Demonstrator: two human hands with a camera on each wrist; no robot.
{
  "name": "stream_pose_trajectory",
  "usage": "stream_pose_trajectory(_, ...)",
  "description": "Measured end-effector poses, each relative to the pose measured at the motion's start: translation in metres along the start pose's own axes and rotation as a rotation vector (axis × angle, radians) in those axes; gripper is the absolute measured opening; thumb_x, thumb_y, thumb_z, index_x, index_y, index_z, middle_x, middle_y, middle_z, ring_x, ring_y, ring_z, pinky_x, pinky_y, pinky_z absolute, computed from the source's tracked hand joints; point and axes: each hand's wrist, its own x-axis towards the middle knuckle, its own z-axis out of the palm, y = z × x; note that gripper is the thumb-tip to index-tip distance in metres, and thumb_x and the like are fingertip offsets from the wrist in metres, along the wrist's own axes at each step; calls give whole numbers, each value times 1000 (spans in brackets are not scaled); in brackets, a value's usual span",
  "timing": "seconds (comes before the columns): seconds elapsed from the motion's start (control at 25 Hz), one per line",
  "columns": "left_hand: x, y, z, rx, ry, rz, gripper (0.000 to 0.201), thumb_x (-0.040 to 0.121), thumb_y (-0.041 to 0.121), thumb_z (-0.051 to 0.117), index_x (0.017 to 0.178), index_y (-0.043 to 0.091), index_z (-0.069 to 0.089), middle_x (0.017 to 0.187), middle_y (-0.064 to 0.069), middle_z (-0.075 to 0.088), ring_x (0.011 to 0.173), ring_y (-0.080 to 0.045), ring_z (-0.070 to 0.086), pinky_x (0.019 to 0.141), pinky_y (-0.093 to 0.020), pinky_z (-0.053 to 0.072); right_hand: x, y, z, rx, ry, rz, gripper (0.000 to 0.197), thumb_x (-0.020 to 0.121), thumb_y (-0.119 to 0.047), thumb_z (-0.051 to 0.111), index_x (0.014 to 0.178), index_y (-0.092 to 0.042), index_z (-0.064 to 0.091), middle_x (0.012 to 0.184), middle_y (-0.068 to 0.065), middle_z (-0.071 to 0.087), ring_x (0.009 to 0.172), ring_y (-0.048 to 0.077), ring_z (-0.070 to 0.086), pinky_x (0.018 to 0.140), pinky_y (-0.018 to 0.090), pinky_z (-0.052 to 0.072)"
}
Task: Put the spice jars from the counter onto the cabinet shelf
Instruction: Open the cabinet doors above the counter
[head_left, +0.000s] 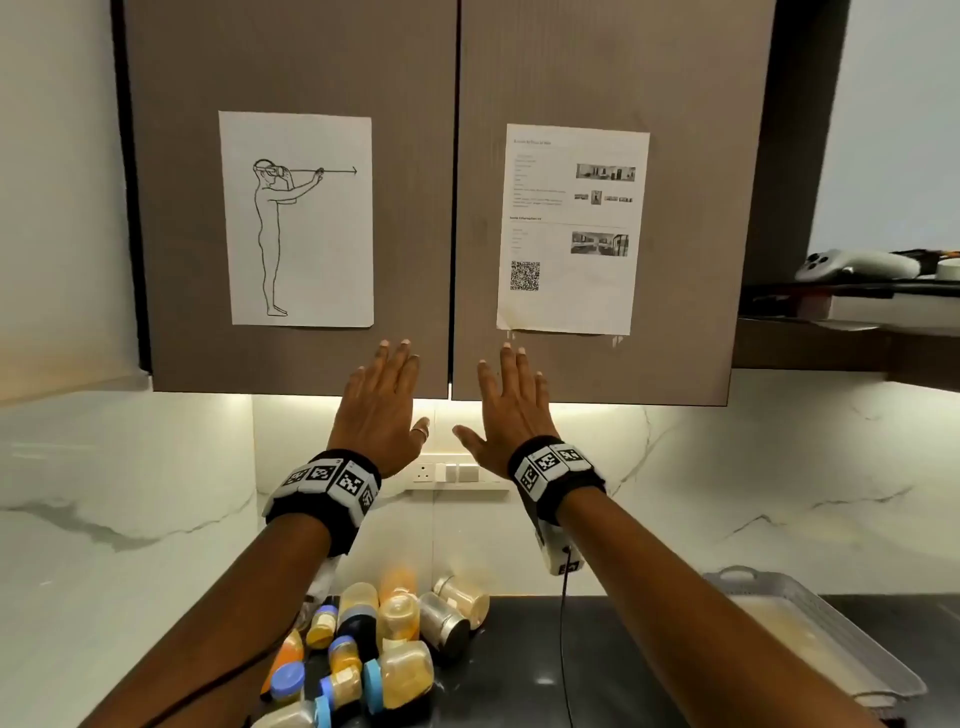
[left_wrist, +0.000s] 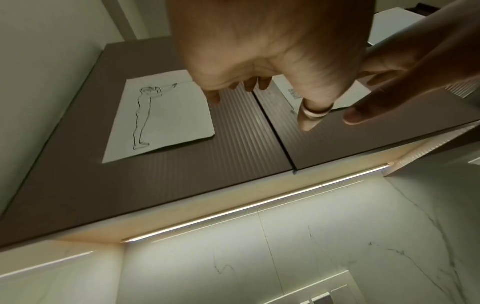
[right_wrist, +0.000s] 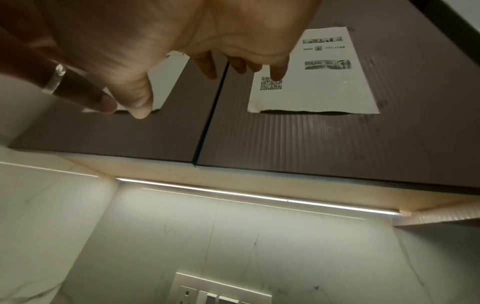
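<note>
Left hand (head_left: 382, 402) and right hand (head_left: 511, 410) raised mid-frame, fingers spread, empty, flanking closed cabinet doors' (head_left: 291, 78) vertical seam; spice jars (head_left: 384, 639) lie far below, bottom centre.

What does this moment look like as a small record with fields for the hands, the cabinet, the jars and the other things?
left hand: open, raised before the cabinet, holds nothing
right hand: open, raised, holds nothing
brown ribbed cabinet doors: both closed
clear spice jars: a heap on the black counter, many lying down
grey metal tray: on the counter, right of the jars
</note>
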Motion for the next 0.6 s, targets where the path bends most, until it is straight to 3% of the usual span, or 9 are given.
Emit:
stream_pose_trajectory(0.12, 28, -12, 35, -24, 13, -25, 87, 88, 45, 57, 155, 10, 13, 164, -7, 2, 151, -29, 1, 119, -47, 16, 29, 7, 25, -79, 19, -10, 94, 86, -58, 54, 153, -12, 8, 161, 22, -8, 148, 39, -9, 118, 57, 10)
stream_pose_trajectory(0.24, 58, -20, 66, 16, 16, 58, 95, 87, 55, 53, 156, 11, 5, 163, -7, -6, 150, -29, -6, 119, -48, 5, 56, 16, 47, -101, 45, -47, 104, 81, -58, 61, 154, -13, 4, 160, 21, -12, 147, 41, -14, 119, 57, 6)
stream_pose_trajectory(0.4, 80, -26, 98, 143, 91, 47, 125, 68, 73, 60, 154, 9, -5, 161, -13, -16, 148, -36, -13, 116, -61, 0, 86, 20, 69, -158, 143, -106, 126, 64, -61, 77, 155, -14, 3, 160, 21, -12, 146, 45, -12, 117, 61, 5)
stream_pose_trajectory(0.52, 95, -26, 128, 107, 192, 23, 123, 68, 52, 73, 155, 10, -3, 162, -15, -13, 148, -39, -12, 114, -65, 2, 107, 18, 100, -216, 236, -105, 127, 61, -56, 81, 155, -11, 8, 160, 25, -7, 145, 49, -11, 114, 66, 2)
stream_pose_trajectory(0.6, 97, -25, 135, 94, 264, 35, 112, 73, 37, 72, 156, 9, 2, 162, -16, -9, 148, -40, -8, 114, -64, 2, 114, 18, 113, -227, 337, -72, 111, 68, -37, 79, 154, -8, 15, 159, 27, 2, 145, 51, -4, 112, 69, 6)
